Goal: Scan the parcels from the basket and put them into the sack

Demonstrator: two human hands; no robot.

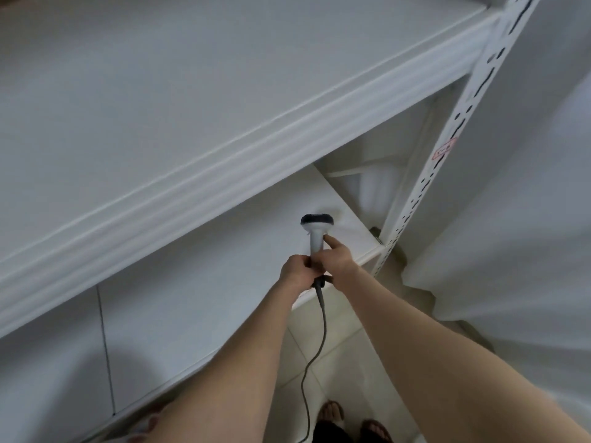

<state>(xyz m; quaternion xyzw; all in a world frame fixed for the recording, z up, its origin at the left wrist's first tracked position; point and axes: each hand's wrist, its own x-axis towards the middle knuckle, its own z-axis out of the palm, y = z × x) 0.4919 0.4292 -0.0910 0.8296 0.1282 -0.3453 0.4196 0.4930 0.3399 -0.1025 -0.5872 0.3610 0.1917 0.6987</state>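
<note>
- Upper shelf board [192,174]: white, above and left of the scanner. A lower shelf board [192,298] lies beneath the scanner.
- My left hand [295,270]: fingers curled round the left side of the scanner's handle, low down, clamped on it.
- Scanner [316,235]: white handle, dark head, held upright over the lower board's front edge. I judge it light, rigid and smooth plastic. It is best taken on the handle under the head, with one finger free for the trigger, and one hand should be enough.
- Cable [323,330]: grey, hanging from the scanner's base toward the floor. It is likely to tug or snag.
- My right hand [339,259]: wrapped round the handle's right side, forefinger laid straight up the neck.
- Slotted upright [447,129]: right of the scanner.
- White fabric [511,251]: furthest right of the scanner. I cannot tell whether it is the sack.
- Parcels and basket: not in view.
</note>
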